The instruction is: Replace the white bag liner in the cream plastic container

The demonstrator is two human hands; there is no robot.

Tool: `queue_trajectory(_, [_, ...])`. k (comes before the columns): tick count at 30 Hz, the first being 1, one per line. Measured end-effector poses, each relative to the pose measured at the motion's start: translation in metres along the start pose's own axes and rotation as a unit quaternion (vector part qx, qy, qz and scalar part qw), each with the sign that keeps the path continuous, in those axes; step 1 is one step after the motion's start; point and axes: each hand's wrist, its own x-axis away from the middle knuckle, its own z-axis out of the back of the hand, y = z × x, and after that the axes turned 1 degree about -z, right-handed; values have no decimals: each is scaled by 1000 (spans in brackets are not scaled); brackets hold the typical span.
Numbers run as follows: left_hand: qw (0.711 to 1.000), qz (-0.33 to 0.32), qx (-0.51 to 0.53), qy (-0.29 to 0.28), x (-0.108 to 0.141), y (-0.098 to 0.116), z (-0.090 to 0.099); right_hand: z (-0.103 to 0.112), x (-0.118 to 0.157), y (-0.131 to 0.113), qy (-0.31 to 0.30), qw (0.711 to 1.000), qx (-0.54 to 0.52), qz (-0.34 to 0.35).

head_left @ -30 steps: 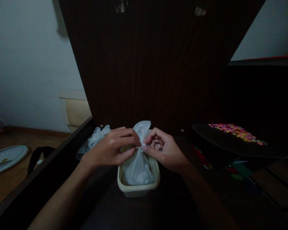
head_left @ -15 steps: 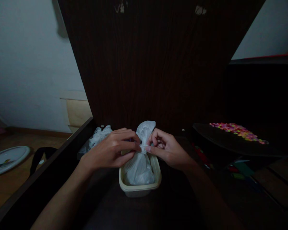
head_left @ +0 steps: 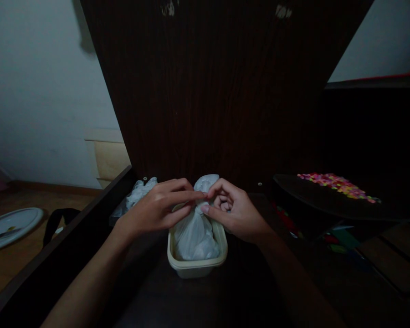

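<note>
A white, thin plastic bag sits in a cream rectangular container, its neck gathered and twisted between my two hands. My left hand reaches in from the left, thumb and fingers closed on the bag's neck, the index finger stretched across it. From the right, my right hand pinches the same neck with thumb and index finger, the other fingers curled in. Above the fingers the bag's top end puffs out. What the bag holds is hidden.
Another crumpled plastic bag lies behind my left hand. A dark wooden panel rises behind the container, and a dark side board runs along the left. Small colourful pieces lie on a dark shelf at right.
My right hand's index finger and thumb have spread a little along the bag's neck. My left index finger now reaches further right across it, near the right fingertips.
</note>
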Motion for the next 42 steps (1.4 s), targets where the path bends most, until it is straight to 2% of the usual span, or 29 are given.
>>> queue_trajectory(8, [998,-31,-48,-14,0,2,2,2,-1,0,-6,999,-49,6])
queue_trajectory(16, [999,29,39,-11,0,0,-2,7,1,0,5,996,84,16])
queue_trajectory(20, [993,104,52,15,-3,-1,-5,3,3,-7,71,969,209,114])
queue_trajectory(22, [989,139,53,18,-5,1,-6,-1,4,-8,66,955,241,160])
queue_trajectory(25, [981,183,70,13,-8,4,-7,-10,6,-5,44,938,292,180])
queue_trajectory(29, [972,212,101,7,-9,7,-6,-18,8,3,61,909,371,180])
queue_trajectory(33, [973,206,101,7,-9,8,-5,-17,8,3,31,912,368,181])
queue_trajectory(38, [979,192,75,0,-8,1,-6,-9,6,-2,-49,923,332,187])
queue_trajectory(42, [975,194,101,-22,-8,-6,-6,-1,4,-5,-111,934,299,162])
